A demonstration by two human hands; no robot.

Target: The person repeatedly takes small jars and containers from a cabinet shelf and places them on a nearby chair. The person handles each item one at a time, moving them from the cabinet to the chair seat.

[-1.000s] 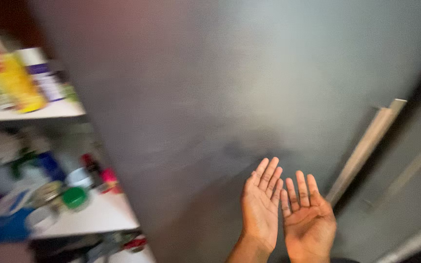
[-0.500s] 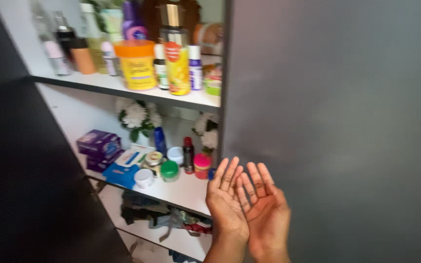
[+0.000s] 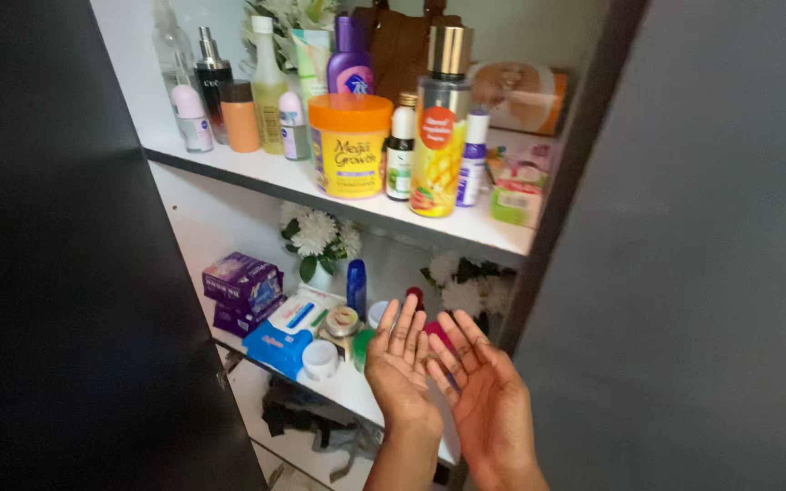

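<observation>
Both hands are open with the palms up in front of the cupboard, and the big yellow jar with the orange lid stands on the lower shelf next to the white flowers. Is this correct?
Not quite. The yellow jar with the orange lid stands on the upper shelf, among the bottles, as the head view shows. The white flowers are on the shelf below. The rest holds: the left hand and right hand are open, palms up, empty.

Yellow tub [image 3: 350, 155] with orange lid; yellow-orange spray bottle [image 3: 438, 136] capped in gold; purple bottle [image 3: 350, 65]; dark blue bottle [image 3: 357, 287]; purple boxes [image 3: 243, 289]; blue packet [image 3: 277, 347]; white flowers [image 3: 317, 233] with green leaves; white shelf [image 3: 347, 202]; grey door [image 3: 711, 273]
</observation>
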